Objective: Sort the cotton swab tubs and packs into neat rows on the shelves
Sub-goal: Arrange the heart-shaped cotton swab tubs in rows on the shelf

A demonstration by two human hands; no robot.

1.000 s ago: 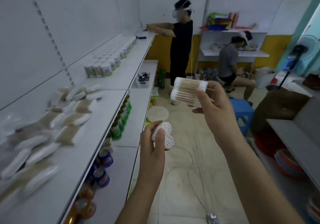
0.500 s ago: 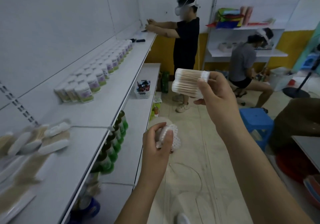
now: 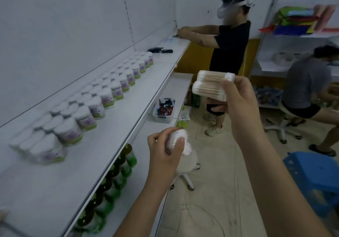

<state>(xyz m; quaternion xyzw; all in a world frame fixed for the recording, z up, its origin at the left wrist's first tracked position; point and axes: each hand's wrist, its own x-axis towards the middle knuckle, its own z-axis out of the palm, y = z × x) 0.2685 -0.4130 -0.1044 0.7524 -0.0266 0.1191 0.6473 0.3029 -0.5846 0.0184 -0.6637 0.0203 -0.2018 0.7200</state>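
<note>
My right hand (image 3: pixel 238 97) grips two stacked packs of wooden-stick cotton swabs (image 3: pixel 209 87), held sideways at chest height over the aisle. Lower down, my left hand (image 3: pixel 165 150) holds a pack of cotton swabs (image 3: pixel 181 141) end-on, its white tips showing. Both hands are to the right of the top shelf (image 3: pixel 113 141). On that shelf, cotton swab tubs (image 3: pixel 95 106) with white lids and purple-green labels stand in three long rows running away from me.
Green bottles (image 3: pixel 117 174) line the shelf below. A white basket (image 3: pixel 163 109) of small items sits on a lower shelf. A person in black (image 3: pixel 229 53) works at the shelf's far end; another crouches at right. A blue stool (image 3: pixel 315 178) and a white stool stand in the aisle.
The view has swung right along the shelf: the loose swab packs at left have left the frame and the tub rows fill it. Both hands keep their packs in about the same pose.
</note>
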